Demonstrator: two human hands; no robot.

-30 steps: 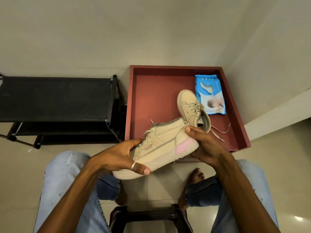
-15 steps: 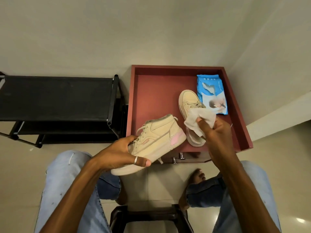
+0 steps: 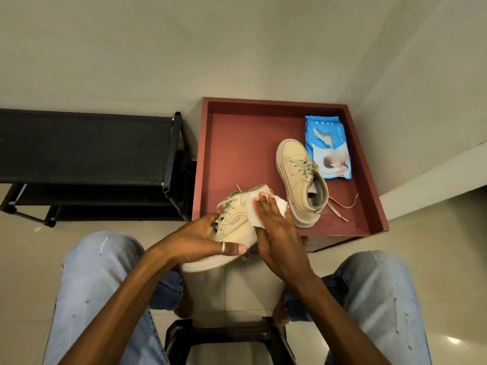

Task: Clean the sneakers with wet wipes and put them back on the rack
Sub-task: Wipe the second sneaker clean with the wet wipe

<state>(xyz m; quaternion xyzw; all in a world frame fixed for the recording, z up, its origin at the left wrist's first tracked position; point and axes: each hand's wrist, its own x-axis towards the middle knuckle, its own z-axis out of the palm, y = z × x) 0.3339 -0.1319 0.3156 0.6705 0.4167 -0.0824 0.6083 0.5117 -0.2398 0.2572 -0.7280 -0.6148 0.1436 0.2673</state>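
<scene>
Pale floor tiles [image 3: 434,246] lie under a seated person's knees. The left hand [image 3: 203,241] grips the held sneaker [image 3: 234,229] near its toe, thumb curled over the upper. The right hand [image 3: 276,233] lies flat, fingers straight, pressing a white wipe [image 3: 253,216] onto that shoe's side. Half a second ago it pinched the wipe farther right, above the second sneaker [image 3: 297,175], which stands in the red tray [image 3: 237,143] beside the blue wipes pack [image 3: 328,147]. The black rack [image 3: 84,146] stands to the left.
</scene>
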